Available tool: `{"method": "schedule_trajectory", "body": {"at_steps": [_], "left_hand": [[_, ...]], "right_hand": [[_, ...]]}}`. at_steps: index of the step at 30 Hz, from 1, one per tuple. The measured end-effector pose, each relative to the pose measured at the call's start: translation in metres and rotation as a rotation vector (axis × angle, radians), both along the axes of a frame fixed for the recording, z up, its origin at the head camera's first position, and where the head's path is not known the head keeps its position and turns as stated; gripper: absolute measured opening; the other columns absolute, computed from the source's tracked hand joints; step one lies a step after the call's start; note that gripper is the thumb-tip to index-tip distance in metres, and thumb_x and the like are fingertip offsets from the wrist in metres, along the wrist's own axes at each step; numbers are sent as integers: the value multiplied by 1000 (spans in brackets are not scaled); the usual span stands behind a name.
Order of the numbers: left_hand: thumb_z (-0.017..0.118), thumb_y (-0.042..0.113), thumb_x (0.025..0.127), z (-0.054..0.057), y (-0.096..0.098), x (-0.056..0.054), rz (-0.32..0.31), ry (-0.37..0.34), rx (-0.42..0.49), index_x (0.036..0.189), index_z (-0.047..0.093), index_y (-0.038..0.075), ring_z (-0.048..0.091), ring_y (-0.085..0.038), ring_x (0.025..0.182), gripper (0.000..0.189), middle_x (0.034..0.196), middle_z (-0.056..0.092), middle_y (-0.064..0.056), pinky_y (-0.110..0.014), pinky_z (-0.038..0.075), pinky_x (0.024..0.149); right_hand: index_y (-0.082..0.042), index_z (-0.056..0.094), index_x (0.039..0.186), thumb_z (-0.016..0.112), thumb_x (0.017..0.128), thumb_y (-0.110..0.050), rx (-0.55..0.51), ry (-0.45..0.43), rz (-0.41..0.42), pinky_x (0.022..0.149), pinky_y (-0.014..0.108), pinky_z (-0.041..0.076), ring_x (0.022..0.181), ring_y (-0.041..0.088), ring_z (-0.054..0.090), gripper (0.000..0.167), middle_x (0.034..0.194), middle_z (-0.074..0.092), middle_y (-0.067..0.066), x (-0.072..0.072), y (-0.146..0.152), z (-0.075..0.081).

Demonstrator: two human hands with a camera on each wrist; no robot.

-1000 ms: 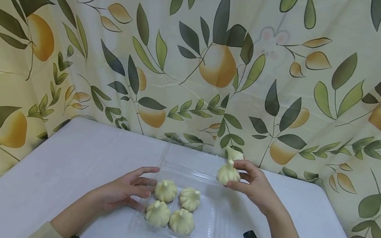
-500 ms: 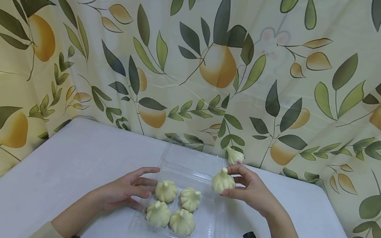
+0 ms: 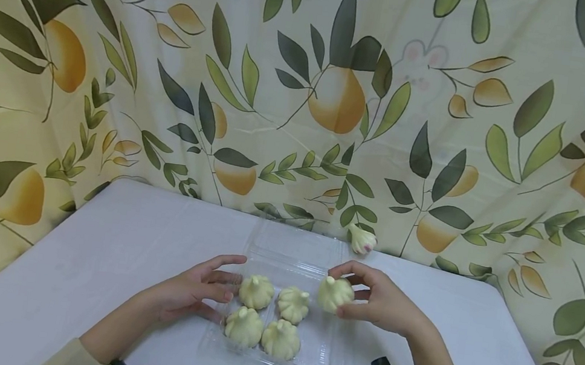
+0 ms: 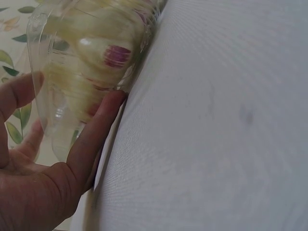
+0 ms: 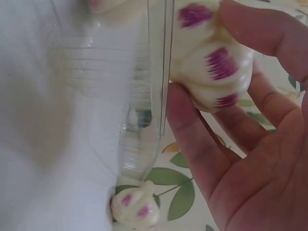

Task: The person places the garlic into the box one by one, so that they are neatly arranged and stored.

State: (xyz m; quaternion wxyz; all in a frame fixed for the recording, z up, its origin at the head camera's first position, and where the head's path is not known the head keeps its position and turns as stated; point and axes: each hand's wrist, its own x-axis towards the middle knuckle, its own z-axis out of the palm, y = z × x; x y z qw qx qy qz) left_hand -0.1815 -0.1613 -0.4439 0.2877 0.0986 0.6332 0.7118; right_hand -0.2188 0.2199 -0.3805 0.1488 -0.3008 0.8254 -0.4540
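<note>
My right hand holds a pale garlic bulb between thumb and fingers, over the right part of a clear plastic box. Purple streaks show on this bulb in the right wrist view, just beyond the box's edge. Several garlic bulbs sit at the left of the box, among them a front one, stems up. With fingers spread, my left hand rests against the box's left side. The left wrist view shows its fingers along the clear wall.
Another garlic bulb lies on the white table near its back edge. The box's lid is folded back behind it. A fruit-and-leaf patterned curtain hangs behind the table.
My right hand has brought the garlic bulb forward and down, a little leftward, toward the box, uncovering the bulb at the back edge. My left hand has stayed in place.
</note>
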Motion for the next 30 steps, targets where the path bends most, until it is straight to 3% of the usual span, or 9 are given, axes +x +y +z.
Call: {"method": "schedule_trajectory", "body": {"at_steps": [6,13,18,23,30], "left_hand": [[64,8,94,0,-1,0,1,-4,1,157,27,22,45,-34,137,74,156,32,-23,-48,56,86],[66,7,93,-3,-3,-2,-20,-2,29,158,26,22,46,-33,137,78,157,32,-22,-49,56,88],[71,-2,86,-4,-7,-3,-92,21,57,159,21,25,40,-31,141,92,159,27,-21,-45,55,90],[76,-2,82,-4,-9,-3,-158,52,69,160,15,24,34,-32,144,103,160,23,-21,-45,53,93],[77,-2,81,-2,-9,-3,-150,42,62,160,17,22,34,-32,144,102,160,24,-21,-44,53,93]], "right_hand": [[-17,62,112,86,72,-9,59,104,49,90,35,55,106,24,61,47,116,62,3,6,-7,1],[-23,63,124,83,75,-12,169,225,41,84,36,53,106,15,57,53,121,60,-3,12,-13,2],[-26,65,117,84,74,-14,226,303,6,80,34,52,104,13,56,48,117,57,-6,15,-17,2],[-24,65,111,87,69,-12,269,356,-15,86,37,52,104,10,58,49,112,60,-13,17,-23,2],[-24,65,107,86,66,-6,374,427,-19,92,43,51,108,15,58,50,112,62,-11,23,-30,3]]}}
